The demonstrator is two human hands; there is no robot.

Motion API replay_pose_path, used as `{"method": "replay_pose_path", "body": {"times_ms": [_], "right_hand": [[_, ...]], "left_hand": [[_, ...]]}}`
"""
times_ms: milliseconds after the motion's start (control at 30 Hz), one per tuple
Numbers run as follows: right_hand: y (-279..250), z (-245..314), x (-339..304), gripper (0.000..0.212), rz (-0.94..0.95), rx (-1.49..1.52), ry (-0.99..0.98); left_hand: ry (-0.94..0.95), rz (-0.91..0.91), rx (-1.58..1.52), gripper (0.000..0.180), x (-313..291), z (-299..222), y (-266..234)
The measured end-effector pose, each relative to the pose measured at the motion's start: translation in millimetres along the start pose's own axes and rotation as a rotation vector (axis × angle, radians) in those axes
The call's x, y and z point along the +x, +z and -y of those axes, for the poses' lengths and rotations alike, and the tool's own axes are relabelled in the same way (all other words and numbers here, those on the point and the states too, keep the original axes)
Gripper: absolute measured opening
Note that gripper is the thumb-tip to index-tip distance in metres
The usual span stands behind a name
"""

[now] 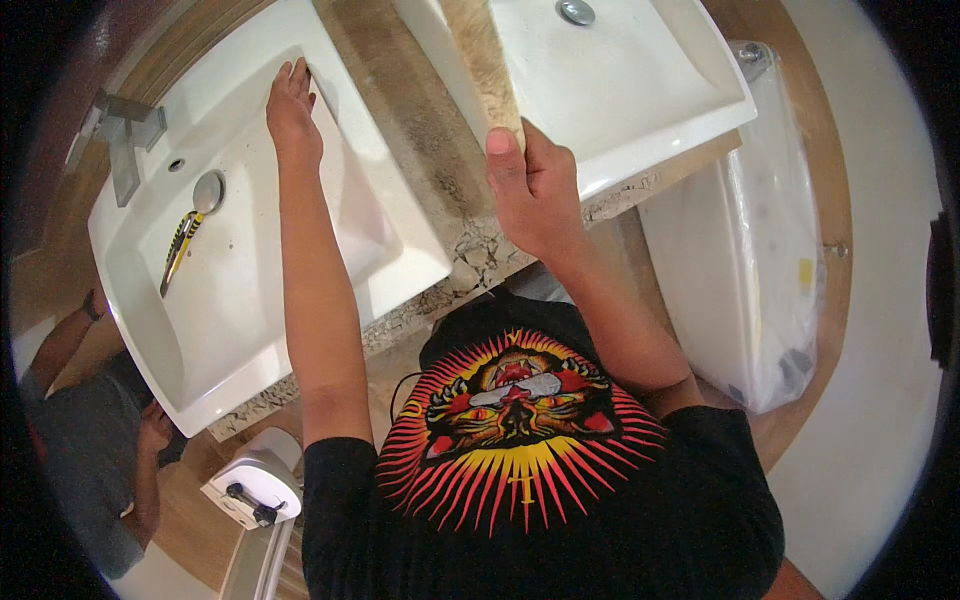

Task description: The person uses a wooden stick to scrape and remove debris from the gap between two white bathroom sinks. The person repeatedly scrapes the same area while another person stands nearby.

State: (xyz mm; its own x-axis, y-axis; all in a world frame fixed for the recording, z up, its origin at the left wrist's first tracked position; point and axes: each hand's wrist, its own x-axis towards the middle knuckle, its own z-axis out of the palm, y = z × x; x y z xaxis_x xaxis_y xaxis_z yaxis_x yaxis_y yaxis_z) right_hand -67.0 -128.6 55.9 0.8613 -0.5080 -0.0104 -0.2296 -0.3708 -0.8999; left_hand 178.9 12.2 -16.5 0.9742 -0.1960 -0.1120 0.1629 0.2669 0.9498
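My left hand (292, 108) reaches over the left white sink basin (150, 340), fingers stretched out near the basin's far right inner side. It holds nothing that I can see; whether it touches the wall I cannot tell. My right hand (538, 195) is closed around the near end of a long, beige, mottled strip (482, 55). The thumb lies along its top. The strip runs away from me between the two basins and leaves the view at the top. Its material looks like stone or wood. A yellow-and-black utility knife (180, 250) lies in the left basin, touching the drain plug (208, 191).
A square metal faucet (124, 160) stands at the left basin. The right basin (640, 90) sits on the same stone counter (480, 255). A plastic-wrapped white fixture (740, 270) is at right. Another figure (90, 470), perhaps a reflection, and a small white fixture (255, 485) are lower left.
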Motion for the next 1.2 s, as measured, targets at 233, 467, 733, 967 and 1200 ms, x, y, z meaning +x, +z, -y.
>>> {"method": "replay_pose_path", "body": {"times_ms": [233, 467, 733, 967, 1200], "right_hand": [[33.1, -92.2, -57.1, 0.057, 0.303, -0.387, 0.362], [42.1, -130.4, -61.2, 0.058, 0.290, -0.385, 0.287], [6.1, -10.3, -4.6, 0.056, 0.074, -0.157, -0.003], [10.7, -31.7, -37.2, 0.050, 0.170, -0.184, 0.155], [33.8, -119.2, -78.4, 0.058, 0.353, -0.368, 0.351]], "left_hand": [[-0.024, 0.008, -0.009, 0.056, -1.1, -2.1, 0.0], [-0.026, 0.016, -0.022, 0.053, 1.8, -1.1, -1.9], [-0.024, 0.015, -0.015, 0.054, -0.6, -1.4, -1.3], [0.000, 0.001, 0.011, 0.052, -2.9, 0.6, 0.4], [0.012, 0.013, -0.027, 0.054, 2.4, -2.6, 1.2]]}}
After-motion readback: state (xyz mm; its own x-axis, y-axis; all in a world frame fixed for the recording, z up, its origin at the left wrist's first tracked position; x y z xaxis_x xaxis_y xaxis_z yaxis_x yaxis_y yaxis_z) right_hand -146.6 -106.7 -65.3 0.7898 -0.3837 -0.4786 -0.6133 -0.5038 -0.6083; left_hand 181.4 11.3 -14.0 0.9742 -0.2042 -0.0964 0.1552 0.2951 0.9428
